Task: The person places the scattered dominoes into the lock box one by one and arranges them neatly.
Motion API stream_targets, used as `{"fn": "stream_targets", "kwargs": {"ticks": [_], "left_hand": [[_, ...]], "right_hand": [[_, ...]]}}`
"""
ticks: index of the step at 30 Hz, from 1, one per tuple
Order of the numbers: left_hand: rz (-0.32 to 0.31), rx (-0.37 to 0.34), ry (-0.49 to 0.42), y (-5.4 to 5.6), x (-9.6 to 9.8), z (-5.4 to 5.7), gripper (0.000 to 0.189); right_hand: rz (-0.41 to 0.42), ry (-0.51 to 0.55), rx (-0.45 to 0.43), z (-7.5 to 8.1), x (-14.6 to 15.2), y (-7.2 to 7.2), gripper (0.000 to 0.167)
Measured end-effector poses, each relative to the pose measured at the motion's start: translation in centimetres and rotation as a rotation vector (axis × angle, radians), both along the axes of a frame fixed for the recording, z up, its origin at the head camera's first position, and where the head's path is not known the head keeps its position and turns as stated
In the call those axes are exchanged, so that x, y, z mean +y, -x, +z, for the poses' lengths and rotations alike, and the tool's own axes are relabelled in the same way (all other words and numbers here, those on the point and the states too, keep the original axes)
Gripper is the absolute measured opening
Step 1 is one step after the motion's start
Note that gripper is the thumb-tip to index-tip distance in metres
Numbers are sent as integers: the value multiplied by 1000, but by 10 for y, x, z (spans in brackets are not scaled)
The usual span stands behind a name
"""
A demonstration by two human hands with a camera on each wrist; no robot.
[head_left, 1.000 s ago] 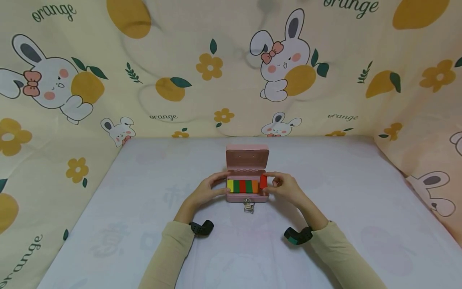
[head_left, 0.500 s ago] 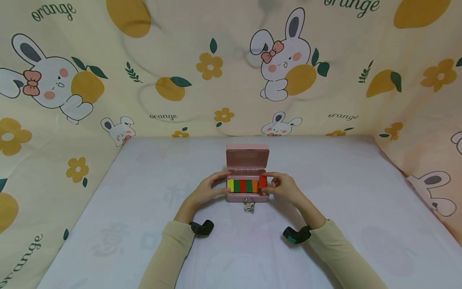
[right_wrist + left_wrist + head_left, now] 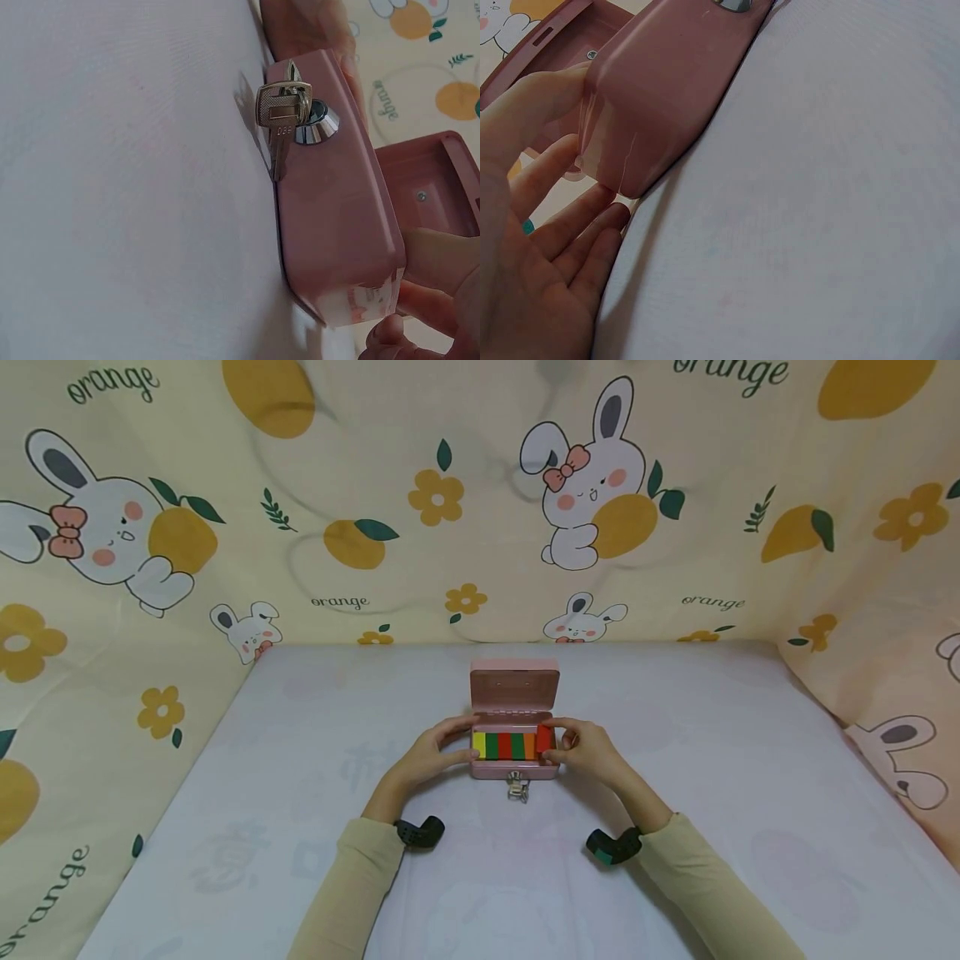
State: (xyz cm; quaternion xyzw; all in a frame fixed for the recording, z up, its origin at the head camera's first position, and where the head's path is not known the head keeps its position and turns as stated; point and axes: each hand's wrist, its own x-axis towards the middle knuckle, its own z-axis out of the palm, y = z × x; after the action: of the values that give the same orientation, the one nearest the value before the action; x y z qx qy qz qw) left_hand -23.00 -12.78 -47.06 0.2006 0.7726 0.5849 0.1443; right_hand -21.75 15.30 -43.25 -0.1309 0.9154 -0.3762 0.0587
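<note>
A pink metal cash box (image 3: 491,771) stands on the table with its lid (image 3: 514,691) raised. Inside lies a row of coloured blocks (image 3: 505,747) in yellow, green, red and orange. At the row's right end is a red block (image 3: 543,737), slightly tilted, pinched between thumb and index finger of my right hand (image 3: 597,753). My left hand (image 3: 425,756) grips the box's left end, thumb at the front and fingers behind. In the left wrist view, fingertips rest against the box's side (image 3: 645,112). The box hides the red block from the right wrist view.
Keys (image 3: 279,112) hang from the lock (image 3: 321,124) at the box's front. A white cloth (image 3: 480,877) covers the table. A patterned curtain (image 3: 480,560) with rabbits and oranges encloses the back and sides. Black wrist cameras (image 3: 422,833) sit at both wrists.
The red block has moved slightly left, closer to the orange block, with my right hand following it. My left hand and the box have stayed in place.
</note>
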Motion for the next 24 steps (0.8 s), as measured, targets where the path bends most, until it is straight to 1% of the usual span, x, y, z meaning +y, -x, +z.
{"fn": "stream_targets", "kwargs": {"ticks": [8,13,24], "left_hand": [[3,1,10,0,-1,1,61],[2,-4,13,1,-1,0,60],[16,-3,29,0,0,0,61]], "right_hand": [[12,-77,5,1,-2,2,46],[27,-120,-15,3,-2,1,48],[45,-263,-43,7,-7,3,49]]}}
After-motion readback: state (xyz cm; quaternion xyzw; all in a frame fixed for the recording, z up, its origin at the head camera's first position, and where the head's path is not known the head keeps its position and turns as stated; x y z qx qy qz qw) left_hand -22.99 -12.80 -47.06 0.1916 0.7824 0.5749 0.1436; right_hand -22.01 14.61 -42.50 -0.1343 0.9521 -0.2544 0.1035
